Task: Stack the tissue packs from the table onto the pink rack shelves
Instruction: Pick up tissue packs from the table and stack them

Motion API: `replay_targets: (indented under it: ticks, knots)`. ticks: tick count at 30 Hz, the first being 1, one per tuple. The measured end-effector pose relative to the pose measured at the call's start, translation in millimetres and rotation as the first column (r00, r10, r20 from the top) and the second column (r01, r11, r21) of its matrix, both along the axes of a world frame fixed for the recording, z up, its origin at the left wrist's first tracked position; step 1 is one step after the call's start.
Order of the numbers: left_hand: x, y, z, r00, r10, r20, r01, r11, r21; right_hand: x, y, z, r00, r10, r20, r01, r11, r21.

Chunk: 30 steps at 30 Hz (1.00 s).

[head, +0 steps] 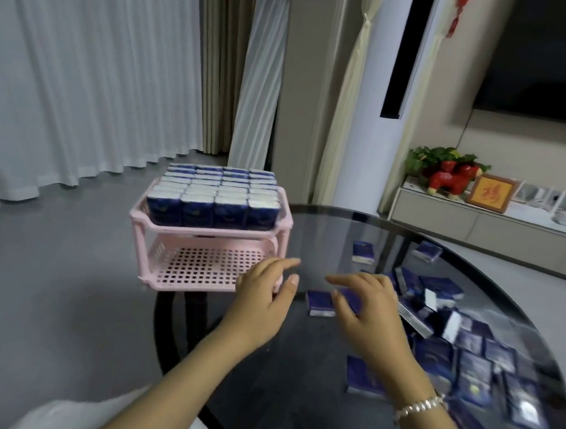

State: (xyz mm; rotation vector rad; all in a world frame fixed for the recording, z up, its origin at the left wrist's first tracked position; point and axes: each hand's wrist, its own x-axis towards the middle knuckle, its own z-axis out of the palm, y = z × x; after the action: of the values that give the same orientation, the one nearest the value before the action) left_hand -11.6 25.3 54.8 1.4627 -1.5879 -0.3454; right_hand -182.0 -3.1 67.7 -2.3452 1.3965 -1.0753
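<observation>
A pink two-shelf rack point(171, 236) stands on the left edge of the round dark glass table point(293, 424). Its top shelf is packed with several upright blue tissue packs point(215, 194); the perforated lower shelf point(204, 268) holds none that I can see. My left hand point(265, 298) hovers with relaxed fingers at the rack's front right corner, holding nothing. My right hand point(371, 305) hangs with fingers spread just above a single flat pack point(318, 304). Many loose blue packs point(475, 361) lie scattered over the table's right half.
Grey floor and white curtains lie to the left of the table. A low cabinet point(498, 229) with a red toy, a plant and a framed picture runs along the far right wall under a dark screen. One pack point(364, 251) lies apart near the table's middle.
</observation>
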Motion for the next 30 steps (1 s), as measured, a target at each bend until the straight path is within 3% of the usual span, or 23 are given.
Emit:
replay_targets:
  ticks: [9,17,21,27,30]
  knots:
    - [-87.4,7.6,-55.6,0.990,-0.129,-0.051,0.135,0.983,0.128,-89.2,33.9,-65.2,0.983,-0.184,-0.027,0.185,0.980,0.075]
    - [-109.2,-5.1,-94.5,0.980,-0.158,0.120,0.100,0.915,0.390,-125.1,41.8,-106.4,0.931,-0.365,-0.006,0.365,0.930,0.039]
    - [-106.5,-10.6,-103.9,0.966,-0.179,0.185,0.081,0.892,0.444,-128.4,42.3,-115.7,0.938,-0.347,-0.013,0.346,0.932,0.109]
    - [-93.5,-9.8,-99.3,0.989,-0.140,-0.056,0.150,0.877,0.457,-131.4,35.3,-125.1,0.954,-0.289,-0.084,0.297,0.950,0.100]
    - [-85.8,-6.5,-93.5,0.986,-0.139,-0.093,0.166,0.884,0.437,-128.1,32.9,-126.6,0.963,-0.261,-0.071,0.266,0.962,0.068]
